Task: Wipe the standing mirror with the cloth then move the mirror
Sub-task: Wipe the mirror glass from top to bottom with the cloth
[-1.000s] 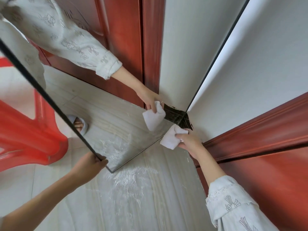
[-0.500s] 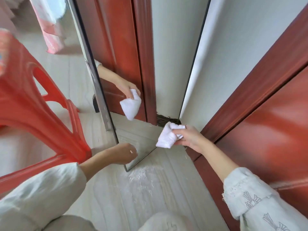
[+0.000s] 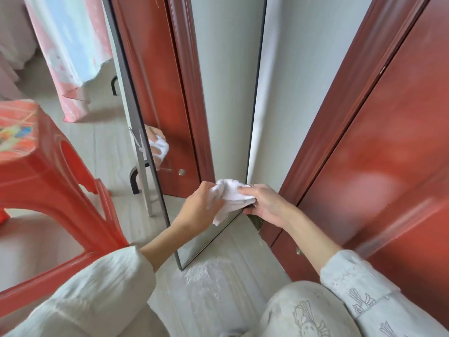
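The mirror (image 3: 218,105) stands upright on the pale floor (image 3: 213,288), its dark-framed glass reaching from the top of the view down to a bottom corner near the person's knees; its far edge sits close against the white wall (image 3: 298,93), beside the red door (image 3: 388,142) on the right; the glass reflects red door panels and, lower left, a hand with white cloth. The cloth (image 3: 230,198) is white and bunched, held between both hands low in front of the mirror, near its bottom edge, with a loose corner hanging down over the glass. The left hand (image 3: 199,207) has its fingers curled shut on the cloth's left side; the right hand (image 3: 264,205) grips the right side, fingers laid over the top and thumb underneath. Both forearms come out of pale patterned sleeves (image 3: 359,283). A red plastic stool (image 3: 48,181) stands to the left of the mirror, just beside its frame; behind it hangs a pink and blue fabric (image 3: 73,49). A whitish, scuffed patch marks the floor just below the mirror's bottom corner.
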The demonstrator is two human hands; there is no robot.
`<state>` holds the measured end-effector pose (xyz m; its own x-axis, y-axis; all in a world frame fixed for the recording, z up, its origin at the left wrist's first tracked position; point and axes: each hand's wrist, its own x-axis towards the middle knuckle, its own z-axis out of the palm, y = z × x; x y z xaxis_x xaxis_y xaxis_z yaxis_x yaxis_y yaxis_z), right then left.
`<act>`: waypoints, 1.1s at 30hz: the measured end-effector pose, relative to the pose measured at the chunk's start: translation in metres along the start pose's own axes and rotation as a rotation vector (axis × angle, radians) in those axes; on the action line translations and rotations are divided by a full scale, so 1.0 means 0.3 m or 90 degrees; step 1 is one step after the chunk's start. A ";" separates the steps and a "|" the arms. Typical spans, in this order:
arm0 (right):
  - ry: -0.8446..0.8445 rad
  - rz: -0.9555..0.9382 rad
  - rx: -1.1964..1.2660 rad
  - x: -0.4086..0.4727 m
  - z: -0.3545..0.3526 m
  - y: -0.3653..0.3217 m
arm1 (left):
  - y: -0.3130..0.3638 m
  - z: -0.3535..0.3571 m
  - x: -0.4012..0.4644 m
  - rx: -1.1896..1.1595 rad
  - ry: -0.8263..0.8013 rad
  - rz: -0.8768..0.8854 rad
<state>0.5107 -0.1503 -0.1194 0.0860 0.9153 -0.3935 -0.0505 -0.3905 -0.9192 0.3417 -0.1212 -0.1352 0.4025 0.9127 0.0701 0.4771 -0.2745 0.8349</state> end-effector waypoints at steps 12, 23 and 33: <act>0.025 -0.005 0.195 -0.010 -0.053 0.078 | -0.093 0.032 0.083 -0.247 0.074 -0.282; 0.066 -0.085 0.147 -0.011 -0.016 0.113 | -0.022 0.109 0.084 -0.221 -0.228 -0.102; 0.042 -0.011 0.042 0.034 -0.020 0.204 | -0.046 0.077 0.109 -0.217 -0.232 -0.210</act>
<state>0.5144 -0.1654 -0.1799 0.1533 0.9125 -0.3792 -0.1140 -0.3649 -0.9240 0.3663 -0.0947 -0.1570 0.5469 0.7536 -0.3647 0.3689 0.1742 0.9130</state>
